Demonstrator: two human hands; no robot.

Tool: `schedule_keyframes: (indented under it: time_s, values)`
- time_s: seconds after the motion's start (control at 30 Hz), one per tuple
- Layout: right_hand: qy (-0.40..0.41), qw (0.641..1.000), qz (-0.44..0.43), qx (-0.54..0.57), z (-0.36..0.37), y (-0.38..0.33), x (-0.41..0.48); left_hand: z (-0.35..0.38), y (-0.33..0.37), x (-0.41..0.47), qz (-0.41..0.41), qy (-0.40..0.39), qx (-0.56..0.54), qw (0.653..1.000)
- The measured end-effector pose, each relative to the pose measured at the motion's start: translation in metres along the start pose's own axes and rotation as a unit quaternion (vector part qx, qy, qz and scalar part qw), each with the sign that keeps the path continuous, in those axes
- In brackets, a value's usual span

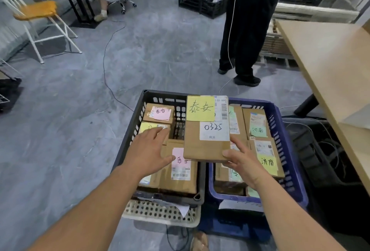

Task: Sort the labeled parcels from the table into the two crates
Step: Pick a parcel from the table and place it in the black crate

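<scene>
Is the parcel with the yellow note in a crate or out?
Out. The right hand holds the parcel above where the black crate and blue crate meet.

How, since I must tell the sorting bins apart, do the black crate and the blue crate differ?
The black crate stands left and rests on a white perforated basket; the blue crate stands right. The black crate's parcels bear pink and yellow notes; the blue crate's bear green and yellow. Both are slotted plastic crates holding cardboard parcels.

On parcel (204,149) — yellow note (200,108) "泰安", white label (214,130) "0325"; on green note (258,131) in blue crate (280,134) — "济南".
</scene>
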State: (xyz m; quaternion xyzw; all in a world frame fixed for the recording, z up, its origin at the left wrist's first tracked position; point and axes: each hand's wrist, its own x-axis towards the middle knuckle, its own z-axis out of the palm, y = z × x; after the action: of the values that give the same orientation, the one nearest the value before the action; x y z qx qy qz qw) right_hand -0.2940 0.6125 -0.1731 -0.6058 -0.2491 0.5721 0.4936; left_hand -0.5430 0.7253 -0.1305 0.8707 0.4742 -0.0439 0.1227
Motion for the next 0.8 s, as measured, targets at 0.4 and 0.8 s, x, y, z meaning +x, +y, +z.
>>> schedule_keyframes:
  time_s: [0.4,0.8]
  values:
    - [0.035,0.999,0.039,0.006,0.003,0.023,0.082,0.036,-0.038,0.091,0.014,-0.048,-0.05,0.998]
    - [0.045,0.996,0.06,-0.05,0.036,0.03,0.173,0.08,-0.048,0.185,-0.105,-0.083,-0.493,0.86]
